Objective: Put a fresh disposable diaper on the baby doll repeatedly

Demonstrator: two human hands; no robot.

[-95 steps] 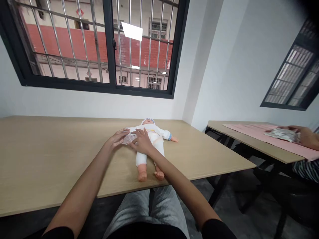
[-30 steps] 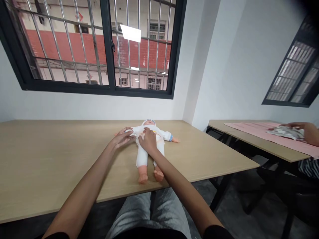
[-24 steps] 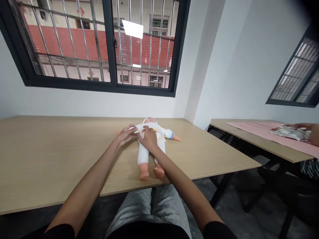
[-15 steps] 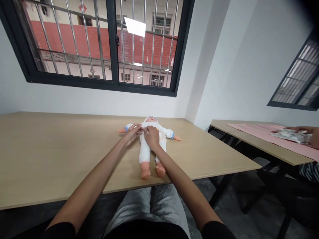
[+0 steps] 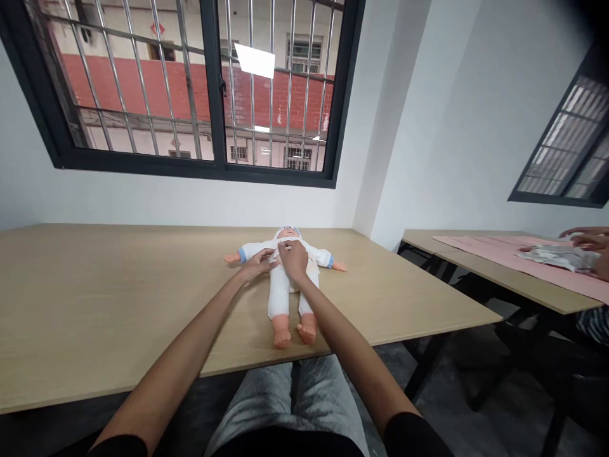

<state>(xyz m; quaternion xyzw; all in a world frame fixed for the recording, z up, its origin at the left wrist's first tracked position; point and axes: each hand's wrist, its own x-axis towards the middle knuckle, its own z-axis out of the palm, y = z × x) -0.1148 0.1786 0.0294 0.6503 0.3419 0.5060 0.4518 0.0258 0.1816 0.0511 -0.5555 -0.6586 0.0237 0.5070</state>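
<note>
While the doll [image 5: 280, 289] lies supine, head [image 5: 288, 233] toward window [image 5: 218, 114], feet [image 5: 281, 336] nearest, fingers [image 5: 288, 246] curled over torso [image 5: 310, 249], grip unclear.

Upper left of my view is a big dark-framed window [image 5: 214, 95] with metal bars [image 5: 189, 82], and through it I get a red wall [image 5: 298, 101]. Another window [image 5: 561, 146], kinda slanted, sits far right. Middle right I've got a second table [image 5: 476, 264] with a pink sheet [image 5: 490, 247], a crumpled pale cloth [image 5: 554, 255] lying on it, plus a co-worker [image 5: 597, 243] at the frame's edge.
</note>
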